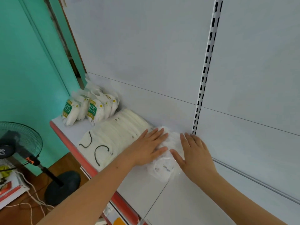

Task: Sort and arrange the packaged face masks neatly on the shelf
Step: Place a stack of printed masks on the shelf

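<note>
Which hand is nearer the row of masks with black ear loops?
Left. The left hand lies right beside the row of masks; the right hand is farther away.

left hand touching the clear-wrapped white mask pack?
Touching. Head view: left hand lies flat, fingers straight, on the clear-wrapped white mask pack.

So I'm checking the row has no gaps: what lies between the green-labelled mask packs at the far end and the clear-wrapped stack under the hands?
In the head view, a fanned row of flat cream masks fills that stretch.
</note>
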Tool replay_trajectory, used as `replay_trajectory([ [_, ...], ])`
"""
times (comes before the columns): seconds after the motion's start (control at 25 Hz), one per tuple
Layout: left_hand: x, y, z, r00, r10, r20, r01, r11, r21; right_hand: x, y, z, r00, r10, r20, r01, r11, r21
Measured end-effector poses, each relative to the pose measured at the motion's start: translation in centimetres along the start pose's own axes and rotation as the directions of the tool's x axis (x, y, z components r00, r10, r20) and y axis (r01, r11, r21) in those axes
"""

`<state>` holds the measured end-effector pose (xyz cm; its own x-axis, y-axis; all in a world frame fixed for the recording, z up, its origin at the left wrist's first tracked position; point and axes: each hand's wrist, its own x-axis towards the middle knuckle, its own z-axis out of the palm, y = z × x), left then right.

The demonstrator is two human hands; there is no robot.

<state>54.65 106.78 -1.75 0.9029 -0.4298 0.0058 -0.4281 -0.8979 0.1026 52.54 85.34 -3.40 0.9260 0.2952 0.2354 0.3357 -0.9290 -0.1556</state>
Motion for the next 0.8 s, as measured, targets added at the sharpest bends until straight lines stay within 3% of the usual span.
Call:
replay_trajectory([
  [0.08, -0.2, -1.1, 0.6, 1.0, 0.027, -0.005, -0.027, 1.0, 0.011, -0.2, -0.6, 0.2, 0.999, 0.019, 0.036, -0.021, 0.998, 0.061],
  [0.16, -0.4, -1.8, 1.0, 0.998, 0.063, 0.01, -0.063, 0.998, 0.026, -0.8, -1.5, 0.5, 0.977, 0.036, 0.211, -0.068, 0.987, 0.148],
  [0.28, -0.4, -2.7, 1.4, 0.995, 0.094, -0.026, -0.092, 0.995, 0.045, -0.4, -2.5, 1.4, 0.982, 0.058, 0.178, -0.077, 0.992, 0.1],
  [0.4, -0.7, -2.7, 1.2, 0.997, 0.07, 0.031, -0.071, 0.997, 0.021, -0.1, -2.4, 1.0, 0.973, 0.073, 0.217, -0.101, 0.987, 0.122],
  [0.48, -0.5, -1.9, 0.6, 0.997, 0.072, -0.019, -0.073, 0.995, -0.069, -0.2, -1.8, -0.7, 0.993, 0.082, 0.091, -0.094, 0.985, 0.142],
  [0.56, -0.6, 0.3, -0.3, 0.989, 0.055, -0.137, -0.086, 0.968, -0.236, -1.0, -1.1, -3.8, 0.984, 0.12, -0.132, -0.099, 0.983, 0.154],
  [0.68, -1.8, 6.7, -0.9, 0.964, 0.06, -0.26, -0.182, 0.86, -0.476, -3.9, 0.7, -8.6, 0.873, 0.216, -0.437, -0.151, 0.972, 0.178],
  [0.8, -2.8, 15.6, -0.2, 0.947, 0.209, -0.246, -0.315, 0.76, -0.569, -8.6, 4.0, -12.8, 0.75, 0.362, -0.554, -0.265, 0.931, 0.25],
])
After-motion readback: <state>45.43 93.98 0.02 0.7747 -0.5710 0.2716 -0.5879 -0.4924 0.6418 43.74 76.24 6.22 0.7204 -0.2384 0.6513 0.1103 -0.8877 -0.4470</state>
